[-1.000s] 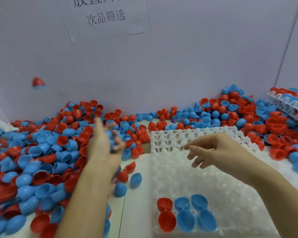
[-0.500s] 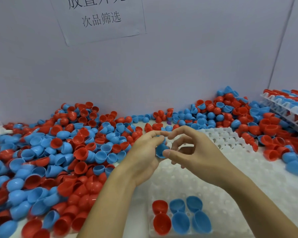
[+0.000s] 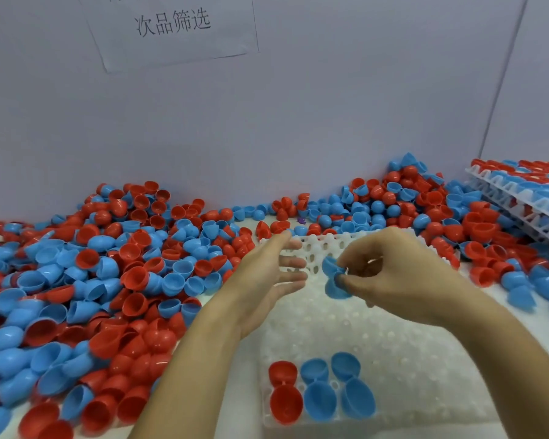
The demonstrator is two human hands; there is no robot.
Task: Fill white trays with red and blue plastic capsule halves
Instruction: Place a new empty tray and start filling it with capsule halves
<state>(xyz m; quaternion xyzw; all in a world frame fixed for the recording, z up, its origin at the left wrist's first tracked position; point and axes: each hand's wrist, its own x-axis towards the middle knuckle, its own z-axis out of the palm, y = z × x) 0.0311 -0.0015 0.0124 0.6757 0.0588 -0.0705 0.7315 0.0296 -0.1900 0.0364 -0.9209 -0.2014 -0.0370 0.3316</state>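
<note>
While the right hand (image 3: 390, 274) pinches blue capsule halves (image 3: 335, 277) between thumb and fingertips, apparently two pieces, the left hand (image 3: 267, 280) hovers just beside it with fingers straight and nothing in it. Step in hand, by my reading: carrying blue halves to the white tray (image 3: 409, 359) under both hands. Next move calls for lowering them to free sockets, open side up, probably next to the six seated halves (image 3: 320, 391) near the wrists: two red, four blue. Tray is translucent moulded plastic, a grid of rounded sockets and pegs. Halves are smooth, glossy, thin-walled cups, some domed, some pointed. Loose pile (image 3: 92, 280) lies left of the left hand; a stack of filled trays (image 3: 520, 191) sits far right.
</note>
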